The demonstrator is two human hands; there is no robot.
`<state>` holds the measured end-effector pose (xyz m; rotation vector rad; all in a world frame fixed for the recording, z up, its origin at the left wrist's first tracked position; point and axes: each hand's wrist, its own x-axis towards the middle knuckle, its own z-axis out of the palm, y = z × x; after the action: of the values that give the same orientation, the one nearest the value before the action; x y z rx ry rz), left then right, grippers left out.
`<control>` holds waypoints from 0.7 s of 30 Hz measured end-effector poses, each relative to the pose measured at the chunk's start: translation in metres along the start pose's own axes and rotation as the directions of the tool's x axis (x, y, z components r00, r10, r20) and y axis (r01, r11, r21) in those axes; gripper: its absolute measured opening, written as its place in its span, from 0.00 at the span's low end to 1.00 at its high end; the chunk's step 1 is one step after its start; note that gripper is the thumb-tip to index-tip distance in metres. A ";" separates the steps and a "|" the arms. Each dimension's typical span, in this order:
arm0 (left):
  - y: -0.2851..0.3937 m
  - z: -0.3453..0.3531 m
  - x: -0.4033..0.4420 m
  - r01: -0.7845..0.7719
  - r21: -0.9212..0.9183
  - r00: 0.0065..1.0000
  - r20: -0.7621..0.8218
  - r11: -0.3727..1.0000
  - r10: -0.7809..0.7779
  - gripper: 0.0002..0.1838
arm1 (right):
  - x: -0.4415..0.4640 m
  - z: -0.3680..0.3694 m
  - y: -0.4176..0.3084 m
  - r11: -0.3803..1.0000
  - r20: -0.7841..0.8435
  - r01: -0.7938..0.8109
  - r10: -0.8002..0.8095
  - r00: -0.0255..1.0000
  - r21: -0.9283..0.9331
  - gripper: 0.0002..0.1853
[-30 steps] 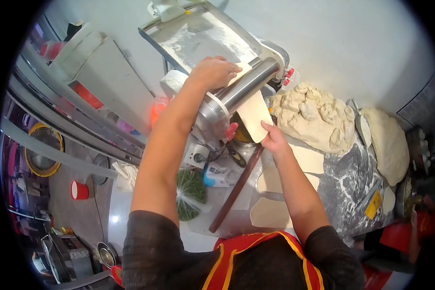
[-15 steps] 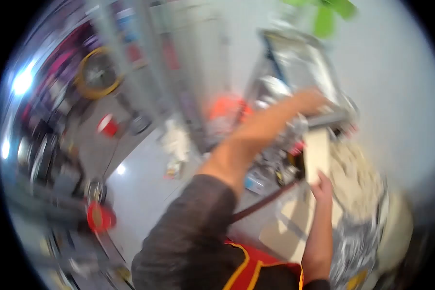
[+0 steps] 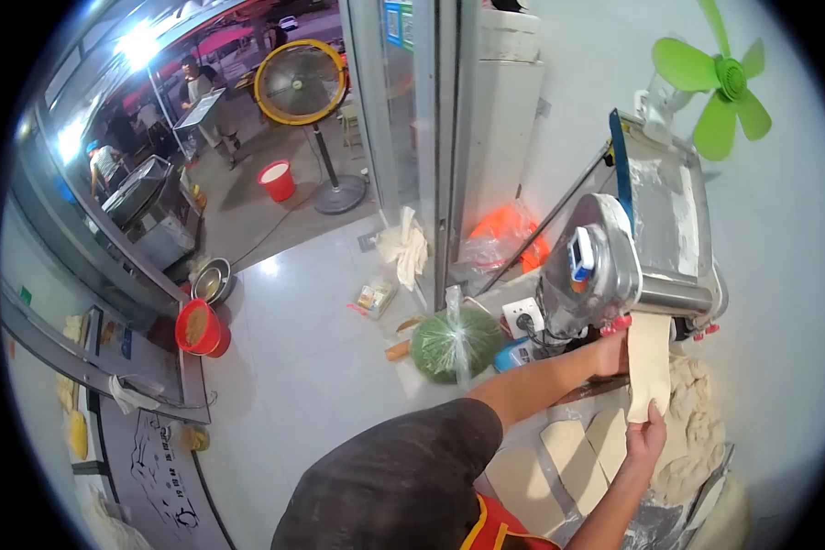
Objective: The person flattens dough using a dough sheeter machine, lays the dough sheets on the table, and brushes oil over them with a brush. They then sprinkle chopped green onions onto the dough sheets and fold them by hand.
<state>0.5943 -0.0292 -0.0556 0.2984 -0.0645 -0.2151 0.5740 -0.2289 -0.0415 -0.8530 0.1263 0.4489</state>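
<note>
A pale dough sheet (image 3: pixel 649 362) hangs out of the rollers of a metal dough-pressing machine (image 3: pixel 674 229). My right hand (image 3: pixel 647 434) pinches the sheet's lower end, thumb on top. Just below the rollers, my left hand (image 3: pixel 611 356) is at the sheet's left edge, its fingers hidden behind the dough and the machine. Several flat dough pieces (image 3: pixel 527 490) lie on the work surface under my arms. To the right of the sheet sits a big lumpy mass of dough (image 3: pixel 692 422).
A green fan (image 3: pixel 731 80) stands above the machine. Left of my forearm are a bag of greens (image 3: pixel 454 348) and a power socket (image 3: pixel 522 314). A glass door frame (image 3: pixel 449 156) opens onto a yellow floor fan (image 3: pixel 301 82), red buckets (image 3: pixel 202 328) and people outside.
My left hand has come down from the top of the machine to the sheet below the rollers. More dough sheet hangs out, and my right hand still holds its end. The view has shifted.
</note>
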 end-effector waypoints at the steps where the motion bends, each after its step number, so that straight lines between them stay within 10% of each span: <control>1: 0.008 0.006 0.005 -0.095 -0.027 0.995 0.003 0.995 0.095 0.19 | -0.003 0.006 0.001 1.000 0.029 -0.021 0.021 0.999 -0.002 0.18; 5: 0.010 -0.059 0.064 -0.038 -0.193 0.945 0.313 0.980 0.099 0.23 | -0.019 -0.006 0.007 0.993 0.032 -0.065 0.069 0.997 -0.103 0.17; 8: 0.012 0.006 0.022 -0.195 0.028 0.947 -0.254 0.981 0.195 0.29 | -0.030 -0.010 0.023 0.998 0.066 0.029 -0.025 0.997 -0.055 0.18; 9: 0.022 -0.056 0.038 -0.115 -0.133 0.925 0.346 0.984 0.155 0.31 | -0.027 -0.026 0.032 0.998 0.079 -0.052 0.049 0.996 0.039 0.18; 10: 0.007 0.018 0.008 -0.243 0.161 0.930 -0.242 0.957 0.277 0.31 | -0.038 -0.021 0.035 0.991 0.088 -0.044 0.034 0.996 0.125 0.20; 11: 0.010 -0.020 0.019 -0.303 0.258 0.940 -0.078 0.918 0.332 0.32 | -0.034 -0.041 0.052 0.998 -0.059 -0.069 0.069 0.996 0.005 0.21; 12: 0.018 -0.022 0.006 0.050 -0.128 0.956 0.294 0.991 -0.010 0.34 | -0.048 -0.039 0.054 0.986 0.029 -0.034 0.030 0.999 0.163 0.23; 13: 0.003 -0.014 -0.001 0.091 -0.074 0.913 0.405 0.993 -0.053 0.41 | -0.067 -0.039 0.049 0.977 0.012 -0.066 0.065 0.998 0.203 0.23; 14: -0.020 0.007 -0.016 -0.065 0.143 0.993 -0.088 0.988 0.078 0.47 | -0.075 -0.053 0.055 0.966 -0.009 -0.071 0.076 0.997 0.249 0.24; 15: -0.043 0.023 -0.030 -0.042 0.187 0.985 -0.155 0.981 0.072 0.44 | -0.088 -0.071 0.058 0.957 -0.028 -0.053 0.064 0.998 0.285 0.23; 18: -0.118 0.015 -0.033 0.048 0.277 0.957 -0.286 0.960 0.035 0.33 | -0.131 -0.103 0.043 0.944 -0.098 -0.090 0.127 0.987 0.316 0.24; 20: -0.160 -0.047 -0.015 0.222 0.074 0.974 0.039 0.972 -0.225 0.27 | -0.163 -0.134 0.029 0.973 -0.301 -0.005 0.076 0.950 0.230 0.24; 21: -0.189 -0.033 -0.010 0.355 0.030 0.933 -0.079 0.934 -0.352 0.27 | -0.179 -0.154 0.019 0.985 -0.424 -0.061 0.125 0.897 0.161 0.22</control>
<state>0.5501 -0.1939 -0.1435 0.3609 0.0575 -0.5617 0.4156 -0.3932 -0.1054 -0.7950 0.6083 0.3277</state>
